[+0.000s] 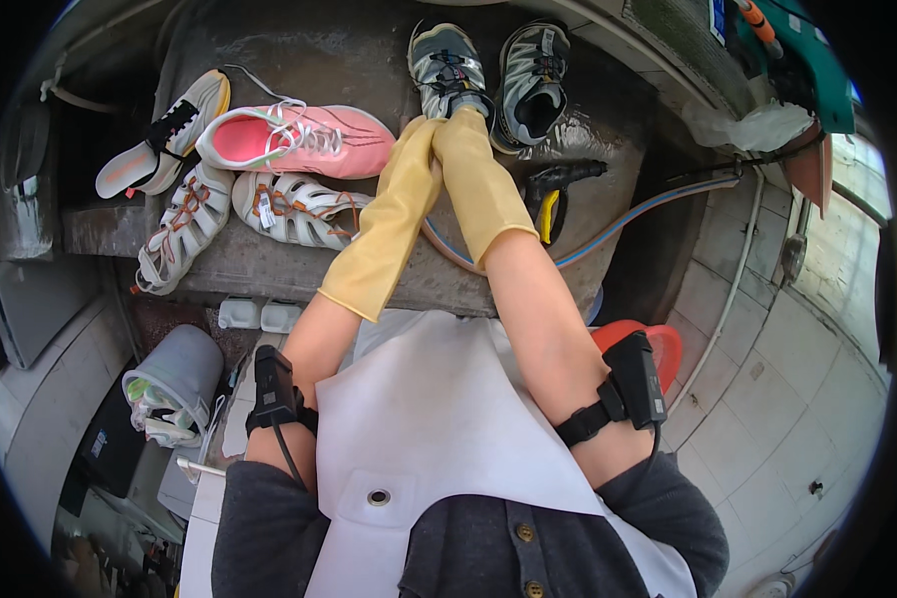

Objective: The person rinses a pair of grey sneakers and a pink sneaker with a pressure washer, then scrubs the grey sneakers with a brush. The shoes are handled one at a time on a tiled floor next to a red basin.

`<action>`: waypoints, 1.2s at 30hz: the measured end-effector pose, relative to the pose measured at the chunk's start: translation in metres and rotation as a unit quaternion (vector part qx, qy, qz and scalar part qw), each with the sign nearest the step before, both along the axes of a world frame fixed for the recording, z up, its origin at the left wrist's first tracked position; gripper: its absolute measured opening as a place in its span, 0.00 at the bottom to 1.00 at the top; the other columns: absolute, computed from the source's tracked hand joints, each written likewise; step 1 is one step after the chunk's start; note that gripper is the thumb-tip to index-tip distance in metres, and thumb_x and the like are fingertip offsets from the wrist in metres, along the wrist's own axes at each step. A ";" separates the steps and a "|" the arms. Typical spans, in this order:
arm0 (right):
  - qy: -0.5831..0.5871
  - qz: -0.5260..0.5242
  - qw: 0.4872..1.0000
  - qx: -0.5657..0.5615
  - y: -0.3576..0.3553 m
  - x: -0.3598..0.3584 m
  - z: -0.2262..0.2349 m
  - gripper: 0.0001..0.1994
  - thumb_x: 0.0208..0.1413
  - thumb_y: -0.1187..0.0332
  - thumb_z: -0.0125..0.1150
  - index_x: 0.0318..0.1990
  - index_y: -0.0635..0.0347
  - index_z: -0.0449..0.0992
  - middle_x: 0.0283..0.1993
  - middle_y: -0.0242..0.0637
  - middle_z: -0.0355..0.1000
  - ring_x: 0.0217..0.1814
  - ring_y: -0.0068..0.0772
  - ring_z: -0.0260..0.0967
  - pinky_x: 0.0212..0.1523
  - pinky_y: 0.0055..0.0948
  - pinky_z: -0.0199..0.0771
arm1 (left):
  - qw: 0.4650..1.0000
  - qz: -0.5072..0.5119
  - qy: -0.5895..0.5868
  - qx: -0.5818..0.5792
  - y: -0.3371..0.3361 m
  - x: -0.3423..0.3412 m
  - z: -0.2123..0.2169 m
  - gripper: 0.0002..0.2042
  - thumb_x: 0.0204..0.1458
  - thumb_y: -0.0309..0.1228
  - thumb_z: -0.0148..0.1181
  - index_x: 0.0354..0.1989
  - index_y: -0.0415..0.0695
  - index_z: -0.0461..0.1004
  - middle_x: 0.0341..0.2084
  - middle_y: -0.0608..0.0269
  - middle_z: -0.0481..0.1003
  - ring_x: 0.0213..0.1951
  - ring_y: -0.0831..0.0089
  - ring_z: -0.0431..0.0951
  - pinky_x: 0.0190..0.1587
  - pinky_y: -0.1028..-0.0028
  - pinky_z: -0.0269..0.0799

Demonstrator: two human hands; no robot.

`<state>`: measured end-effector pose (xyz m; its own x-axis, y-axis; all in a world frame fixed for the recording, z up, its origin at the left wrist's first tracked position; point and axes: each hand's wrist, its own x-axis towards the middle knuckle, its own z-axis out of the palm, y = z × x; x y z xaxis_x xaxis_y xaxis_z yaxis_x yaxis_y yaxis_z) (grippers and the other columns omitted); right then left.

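Both of my hands wear long yellow rubber gloves. A grey lace-up sneaker (447,62) lies at the far middle of the dark slab, heel toward me. My right hand (462,135) reaches to the collar of this sneaker, its fingers hidden there. My left hand (415,154) lies close against the right glove, fingers pressed together; what they hold, if anything, is hidden. The matching grey sneaker (534,85) sits just right of it. Left of my hands are a pink running shoe (339,143) with white laces and a pale strappy sandal (294,209).
A second sandal (186,231) and a white-and-black shoe (174,135) lie farther left. Right of my gloves are a black spray gun (558,179) and a bending blue-and-orange hose (613,227). A grey bucket (184,361) stands lower left; a red basin (661,349) is lower right.
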<state>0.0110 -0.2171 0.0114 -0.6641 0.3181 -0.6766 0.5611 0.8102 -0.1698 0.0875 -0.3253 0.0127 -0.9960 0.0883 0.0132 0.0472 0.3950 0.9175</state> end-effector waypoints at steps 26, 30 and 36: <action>-0.065 -0.101 0.968 -0.221 0.052 -0.025 -0.035 0.17 0.67 0.58 0.65 0.42 0.67 0.84 0.43 0.46 0.86 0.43 0.41 0.86 0.46 0.46 0.84 | 0.993 -0.036 -0.047 -0.101 0.007 0.007 0.028 0.19 0.69 0.41 0.60 0.63 0.46 0.75 0.67 0.46 0.76 0.62 0.41 0.78 0.59 0.48 0.78; 0.150 0.010 0.966 -0.208 0.043 0.029 0.032 0.12 0.68 0.63 0.62 0.49 0.59 0.85 0.37 0.39 0.86 0.38 0.37 0.84 0.49 0.38 0.82 | 0.995 -0.011 -0.056 -0.084 -0.008 0.006 0.019 0.16 0.65 0.35 0.66 0.58 0.43 0.77 0.59 0.48 0.80 0.56 0.45 0.82 0.55 0.52 0.80; 0.430 0.369 0.820 0.085 0.061 0.025 0.088 0.32 0.59 0.66 0.76 0.71 0.33 0.77 0.79 0.41 0.67 0.79 0.52 0.64 0.79 0.46 0.65 | 0.990 0.081 0.084 -0.077 0.000 0.009 0.021 0.11 0.56 0.23 0.65 0.48 0.42 0.83 0.58 0.33 0.78 0.57 0.36 0.80 0.60 0.55 0.78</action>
<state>0.0365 -0.1562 0.0992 -0.9263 -0.3440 0.1540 -0.3605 0.9278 -0.0957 0.0962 -0.3249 0.0335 -0.9823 -0.0586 0.1780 0.1181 0.5439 0.8308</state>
